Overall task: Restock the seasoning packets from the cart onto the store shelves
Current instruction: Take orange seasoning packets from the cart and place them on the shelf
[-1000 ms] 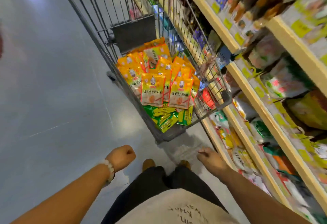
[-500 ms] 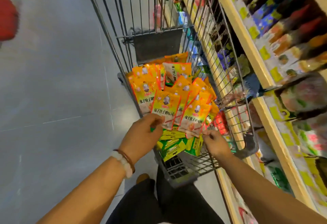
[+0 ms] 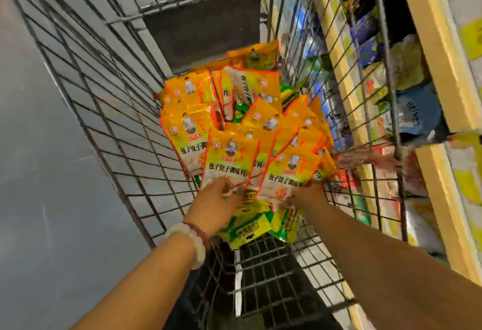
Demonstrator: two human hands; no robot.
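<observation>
Left hand (image 3: pixel 214 203): fingers curled onto the lower edge of an orange seasoning packet (image 3: pixel 229 162), gripping it. Right hand (image 3: pixel 305 195): fingers pinch the bottom of a neighbouring orange packet (image 3: pixel 289 173); fingertips partly hidden under the foil. Both packets lie on top of a pile of orange packets (image 3: pixel 208 110) inside the wire cart (image 3: pixel 109 110). Green packets (image 3: pixel 250 225) lie beneath, nearer the person. White bead bracelet (image 3: pixel 194 245) on the left wrist. Store shelves (image 3: pixel 443 50) stand just beside the cart's right wall, stocked with blurred goods. Grey floor (image 3: pixel 39 173) to the left.
</observation>
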